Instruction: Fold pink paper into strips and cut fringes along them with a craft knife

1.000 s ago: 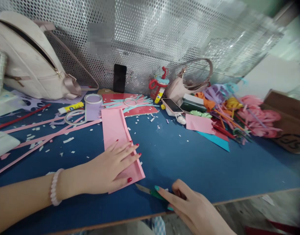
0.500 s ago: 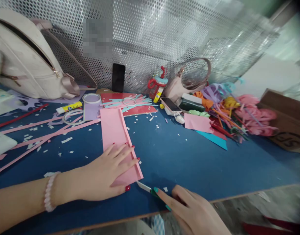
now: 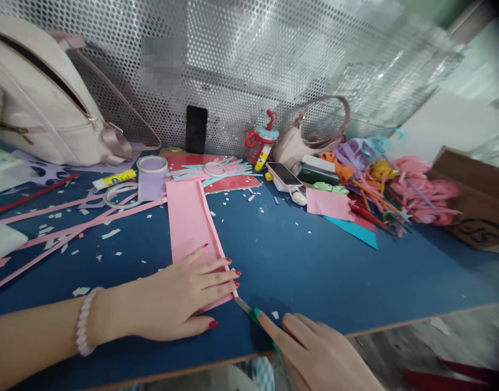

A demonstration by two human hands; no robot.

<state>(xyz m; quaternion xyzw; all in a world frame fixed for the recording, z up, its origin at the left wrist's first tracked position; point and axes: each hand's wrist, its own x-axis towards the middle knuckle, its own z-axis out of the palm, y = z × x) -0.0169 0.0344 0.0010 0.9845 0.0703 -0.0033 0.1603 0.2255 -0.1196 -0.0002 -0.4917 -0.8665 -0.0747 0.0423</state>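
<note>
A long sheet of pink paper (image 3: pixel 188 217) lies on the blue tabletop, its right edge folded into a narrow strip. My left hand (image 3: pixel 179 298) rests flat on the lower part of the sheet, fingers stretched out, their tips at the folded edge. In my right hand (image 3: pixel 314 347) is a utility knife (image 3: pixel 246 308) with a green handle. Its blade tip touches or nearly touches the lower right corner of the fold. Most of the handle is hidden by my fingers.
Pink paper strips (image 3: pixel 90 220), a glue stick (image 3: pixel 114 180) and tape rolls (image 3: pixel 122 195) lie left. Behind are an upright phone (image 3: pixel 196 129), a red-lidded cup (image 3: pixel 265 142) and a handbag (image 3: pixel 294 142). Coloured paper (image 3: pixel 334 205) and a cardboard box (image 3: pixel 471 201) are right.
My left hand has shifted right and slightly down, its fingertips now on the folded edge. The knife's blade has moved slightly right and up to the fold's corner.
</note>
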